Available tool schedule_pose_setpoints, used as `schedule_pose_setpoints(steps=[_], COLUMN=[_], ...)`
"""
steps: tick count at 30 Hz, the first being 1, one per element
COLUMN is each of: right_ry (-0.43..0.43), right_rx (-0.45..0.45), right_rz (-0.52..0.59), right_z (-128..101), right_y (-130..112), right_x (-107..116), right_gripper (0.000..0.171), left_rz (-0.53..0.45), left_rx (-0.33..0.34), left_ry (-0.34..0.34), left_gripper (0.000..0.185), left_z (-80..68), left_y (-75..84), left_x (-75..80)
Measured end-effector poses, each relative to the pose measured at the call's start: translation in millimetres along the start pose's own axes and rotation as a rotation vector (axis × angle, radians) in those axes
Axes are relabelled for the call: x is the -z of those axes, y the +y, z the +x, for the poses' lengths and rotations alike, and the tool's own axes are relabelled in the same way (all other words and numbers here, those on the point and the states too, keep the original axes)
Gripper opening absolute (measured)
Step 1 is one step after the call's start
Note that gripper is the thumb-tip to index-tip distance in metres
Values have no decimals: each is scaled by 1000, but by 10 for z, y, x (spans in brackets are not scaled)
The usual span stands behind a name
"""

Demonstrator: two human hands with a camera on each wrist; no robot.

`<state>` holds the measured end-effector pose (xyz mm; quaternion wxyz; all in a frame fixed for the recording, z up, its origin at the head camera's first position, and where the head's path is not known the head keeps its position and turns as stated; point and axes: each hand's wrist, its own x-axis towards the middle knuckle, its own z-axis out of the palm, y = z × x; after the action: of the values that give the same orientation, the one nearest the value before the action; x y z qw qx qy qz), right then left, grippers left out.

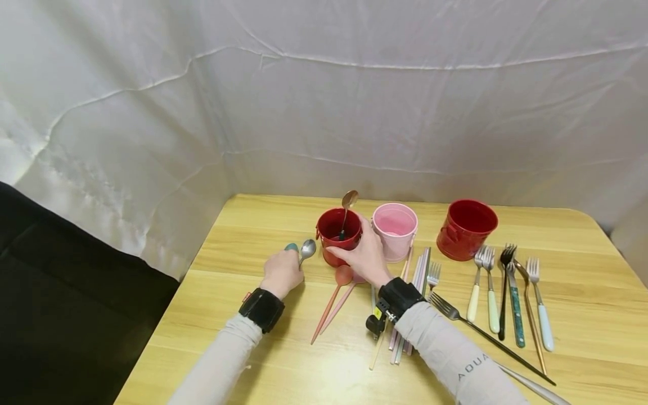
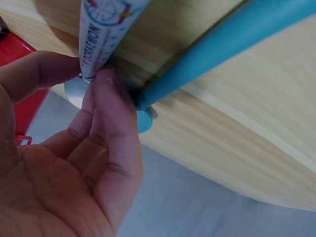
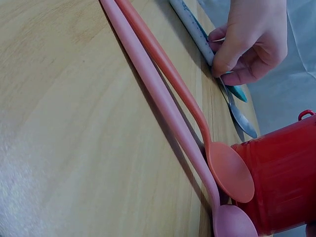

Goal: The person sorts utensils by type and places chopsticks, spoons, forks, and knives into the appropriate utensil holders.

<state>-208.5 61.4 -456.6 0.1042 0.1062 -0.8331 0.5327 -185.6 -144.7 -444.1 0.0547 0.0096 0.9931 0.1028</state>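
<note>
Spoons first: one stands in the red bucket (image 1: 338, 235) my right hand (image 1: 361, 257) cups with curled fingers, my left hand (image 1: 282, 273) pinches two more (image 1: 302, 249) beside it on the table, pink pair (image 1: 339, 284) and forks (image 1: 506, 292) remain

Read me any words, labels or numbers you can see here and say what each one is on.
"AQUA": on the right sleeve, running on past the frame edge.
Printed lettering on the white spoon handle that the left hand grips: upside down and partly hidden, not legible.
Nothing readable on the buckets or the other cutlery.
</note>
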Motion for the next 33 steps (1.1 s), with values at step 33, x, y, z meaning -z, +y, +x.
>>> schedule_pose_setpoints(steps=[33], right_ry=[-6], right_rx=[9], right_rz=[10], right_z=[-8], right_y=[9], right_x=[2], right_gripper=[89], left_rz=[-451], left_rx=[-18], left_ry=[-16], left_gripper=[12], left_z=[-102], left_y=[-376], left_x=[121])
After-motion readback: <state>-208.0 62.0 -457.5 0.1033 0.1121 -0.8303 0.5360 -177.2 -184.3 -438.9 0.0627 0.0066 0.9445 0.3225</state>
